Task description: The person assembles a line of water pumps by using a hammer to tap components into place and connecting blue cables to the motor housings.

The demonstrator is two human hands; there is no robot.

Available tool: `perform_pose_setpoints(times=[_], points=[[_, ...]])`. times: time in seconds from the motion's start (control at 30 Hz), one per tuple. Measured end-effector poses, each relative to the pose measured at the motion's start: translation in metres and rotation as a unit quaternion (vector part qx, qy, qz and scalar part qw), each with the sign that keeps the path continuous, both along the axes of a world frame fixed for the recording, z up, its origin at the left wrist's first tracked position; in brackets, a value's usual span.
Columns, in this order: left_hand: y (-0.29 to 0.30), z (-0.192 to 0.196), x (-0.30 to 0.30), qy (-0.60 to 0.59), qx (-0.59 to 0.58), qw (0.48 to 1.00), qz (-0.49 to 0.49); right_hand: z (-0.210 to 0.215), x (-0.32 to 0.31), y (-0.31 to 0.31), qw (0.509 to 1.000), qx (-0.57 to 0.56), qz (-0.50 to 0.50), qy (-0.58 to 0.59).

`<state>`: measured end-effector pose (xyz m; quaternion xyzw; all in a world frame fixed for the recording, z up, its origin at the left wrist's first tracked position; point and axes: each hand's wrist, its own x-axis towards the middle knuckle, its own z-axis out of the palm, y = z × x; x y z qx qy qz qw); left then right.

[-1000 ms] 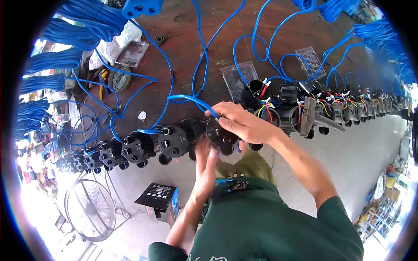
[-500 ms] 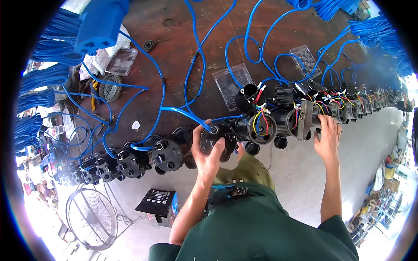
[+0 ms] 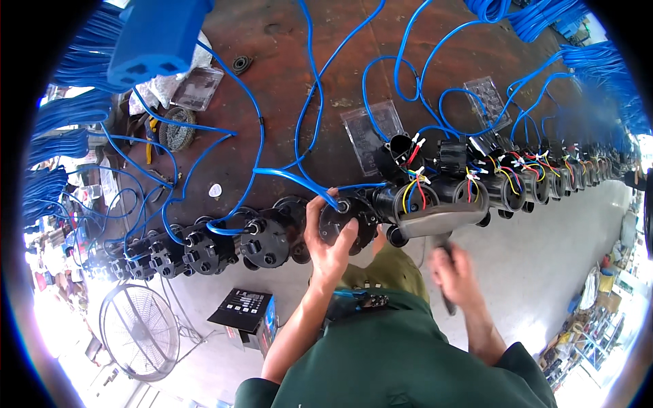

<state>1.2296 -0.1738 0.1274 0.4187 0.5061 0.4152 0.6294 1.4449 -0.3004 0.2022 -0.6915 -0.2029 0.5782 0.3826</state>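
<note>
My left hand (image 3: 329,253) is closed round a black round motor cover (image 3: 340,228) at the table's front edge, thumb across its face. A thick blue cable (image 3: 292,178) enters this cover. My right hand (image 3: 457,273), lower and to the right, grips the handle of a hammer (image 3: 442,220). Its metal head is smeared by motion and overlaps the rims of the open black housings just right of the cover. From one open housing (image 3: 412,197) rise red, yellow, blue and white wires with white connectors.
More black motor units (image 3: 269,238) line the table edge both ways. Blue cables run across the brown table (image 3: 272,81); a large blue plug (image 3: 160,44) hangs close at upper left. Clear plastic trays (image 3: 373,132) lie behind. A fan (image 3: 141,336) and a box (image 3: 246,316) stand below.
My right hand has swung the hammer left and toward me, from over the housings further right. My left hand keeps its hold on the cover. The view has shifted slightly.
</note>
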Motion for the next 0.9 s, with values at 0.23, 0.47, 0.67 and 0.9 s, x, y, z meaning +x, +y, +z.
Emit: perform_pose_setpoints(times=[0.23,0.47,0.67,0.9], points=[[0.001,-0.001,-0.002,-0.020,-0.020,1.000,0.012,0.006,0.001,0.007,0.998,-0.014,0.015,0.053],[-0.001,-0.008,-0.006,-0.007,0.008,1.000,-0.004,-0.004,-0.011,-0.005,0.996,-0.035,0.059,0.065],[-0.010,-0.005,0.002,-0.050,-0.026,0.998,0.041,0.037,0.000,0.012,0.995,0.053,0.041,-0.069],[-0.009,-0.010,0.000,-0.028,0.017,0.999,0.021,0.050,-0.016,0.040,0.856,0.275,0.204,-0.387]])
